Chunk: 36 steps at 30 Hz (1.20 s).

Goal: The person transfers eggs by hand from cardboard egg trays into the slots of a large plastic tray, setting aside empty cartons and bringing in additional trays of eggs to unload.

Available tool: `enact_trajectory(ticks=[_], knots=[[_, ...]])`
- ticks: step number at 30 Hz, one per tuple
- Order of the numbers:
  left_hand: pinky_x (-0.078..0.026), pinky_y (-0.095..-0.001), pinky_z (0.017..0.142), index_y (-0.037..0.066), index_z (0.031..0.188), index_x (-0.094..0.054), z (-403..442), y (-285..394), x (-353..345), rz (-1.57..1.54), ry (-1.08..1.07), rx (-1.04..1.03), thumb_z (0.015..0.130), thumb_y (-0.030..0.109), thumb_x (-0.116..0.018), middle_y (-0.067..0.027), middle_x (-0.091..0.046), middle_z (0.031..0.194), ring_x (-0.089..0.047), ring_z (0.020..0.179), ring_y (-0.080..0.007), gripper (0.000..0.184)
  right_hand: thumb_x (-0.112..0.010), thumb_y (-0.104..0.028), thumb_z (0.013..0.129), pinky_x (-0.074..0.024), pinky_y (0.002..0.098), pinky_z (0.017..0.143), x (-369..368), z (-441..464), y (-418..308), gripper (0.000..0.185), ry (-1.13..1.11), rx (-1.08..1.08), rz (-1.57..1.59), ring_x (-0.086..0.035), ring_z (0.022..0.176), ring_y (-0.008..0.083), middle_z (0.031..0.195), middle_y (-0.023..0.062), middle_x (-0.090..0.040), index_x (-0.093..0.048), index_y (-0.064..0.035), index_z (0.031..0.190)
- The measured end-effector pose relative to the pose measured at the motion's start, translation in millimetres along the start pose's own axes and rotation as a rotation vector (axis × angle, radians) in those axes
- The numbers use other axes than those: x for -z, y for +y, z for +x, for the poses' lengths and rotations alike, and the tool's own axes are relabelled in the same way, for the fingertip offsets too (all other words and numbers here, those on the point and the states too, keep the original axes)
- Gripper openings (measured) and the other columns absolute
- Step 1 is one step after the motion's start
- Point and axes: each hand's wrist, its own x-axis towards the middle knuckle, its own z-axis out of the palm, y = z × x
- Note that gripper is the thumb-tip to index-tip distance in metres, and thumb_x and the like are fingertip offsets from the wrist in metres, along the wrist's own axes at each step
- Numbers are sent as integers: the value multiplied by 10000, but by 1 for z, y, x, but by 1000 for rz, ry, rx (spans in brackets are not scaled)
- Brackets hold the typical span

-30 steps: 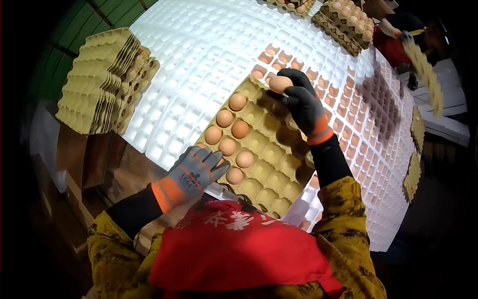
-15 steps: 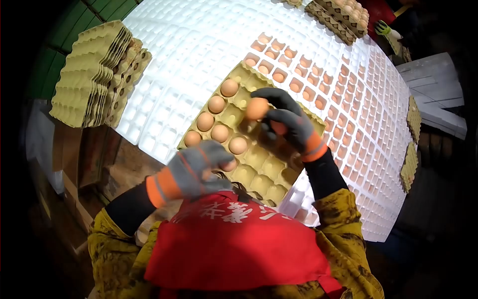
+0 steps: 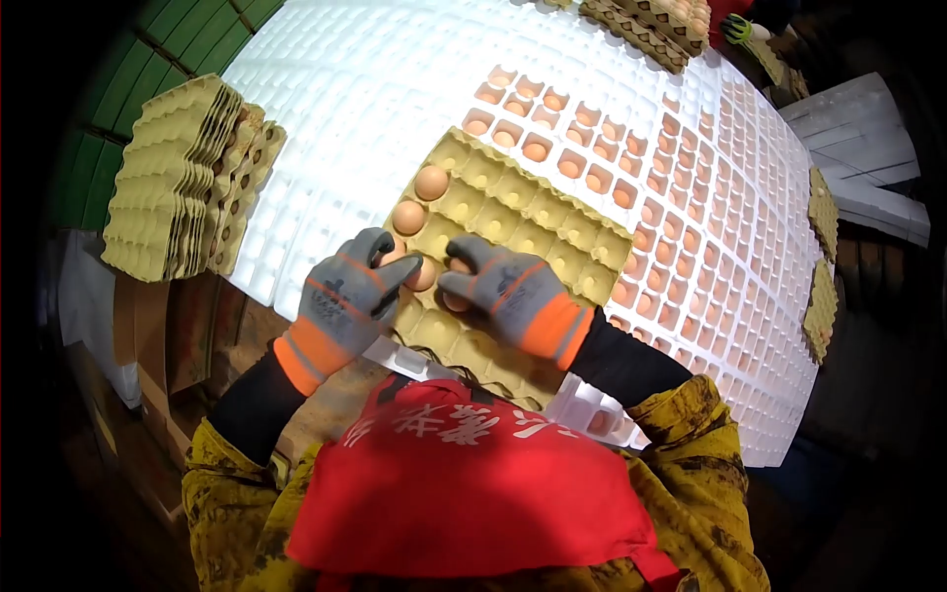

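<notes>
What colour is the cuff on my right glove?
The cuff is bright orange with a grey stripe; it shows best in the head view.

Green panels in dim light, upper left

The egg tray is looking like rough, matt pressed paper, and the stack of trays is showing the same bumpy paper. The eggs are looking smooth, with only a little shine. The white trays are looking like smooth plastic, shining brightly. The left hand and the right hand are wearing dull cloth gloves. The red apron is looking like flat, matt cloth, and the sleeves are showing soft, wrinkly cloth. The box is looking like plain, dull cardboard.
</notes>
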Motion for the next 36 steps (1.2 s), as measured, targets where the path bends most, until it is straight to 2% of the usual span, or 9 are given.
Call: enact_trajectory(ticks=[1,6,12,16,18,21,24,28,36], knots=[[-553,-415,755,192,1238,-667,5,1,-1,31,-57,1,739,153,-757,-131,-597,1198,-647,938,-325,509,-764,-198,770,-555,433,786,5,-8,2,392,158,-48,150,-665,917,354,1268,121,-541,-626,-192,1138],[-549,-416,755,178,1193,-642,27,8,-8,140,-285,-13,742,246,-770,-160,-508,1389,-633,934,-324,473,-850,-121,688,-495,364,979,37,-45,50,517,454,-252,626,-598,1101,238,1264,114,-546,-628,-82,1153],[-553,-403,715,182,1165,-645,52,-4,-5,243,-446,-170,735,180,-752,-146,-516,1376,-630,916,-295,443,-826,-49,707,-548,352,924,67,-83,125,555,736,-589,899,-617,1095,188,1232,79,-614,-596,-50,1212],[-586,-427,790,171,1181,-647,102,-2,42,-189,-415,-257,684,243,-847,-191,-578,1305,-678,994,-364,540,-845,-115,719,-535,362,920,44,-84,191,492,702,-534,462,-635,1044,210,1172,86,-615,-634,-64,1161],[-586,-430,833,151,1186,-639,144,-6,39,-285,-170,-272,648,259,-890,-220,-588,1297,-680,1024,-405,603,-850,-170,730,-536,381,894,27,-73,217,451,592,-526,338,-637,1028,267,1189,88,-586,-651,-99,1128],[-588,-394,792,126,1126,-644,241,-23,-7,-200,14,-419,677,174,-861,-174,-597,1295,-703,963,-344,501,-795,-268,779,-538,419,877,7,-45,244,426,443,-476,203,-656,1035,307,1272,88,-550,-639,-150,1158],[-536,-398,833,123,1102,-660,309,-43,-85,-145,-362,-368,700,262,-852,-94,-601,1174,-667,936,-292,466,-728,-294,832,-544,432,852,5,-23,247,439,164,-448,-52,-667,1036,324,1384,87,-508,-609,-200,1244],[-524,-399,838,143,1163,-674,320,-30,-130,99,-683,-364,719,365,-847,-89,-577,1159,-657,964,-278,526,-695,-305,881,-547,436,821,-6,-21,249,396,91,-386,-53,-674,990,323,1415,71,-498,-628,-206,1259],[-513,-364,814,120,1131,-725,315,-78,-137,-162,-777,-474,817,219,-763,-51,-656,1043,-637,896,-250,332,-625,-174,900,-554,373,911,-18,-55,248,323,273,-500,508,-678,1096,293,1430,103,-579,-724,-191,1207]])
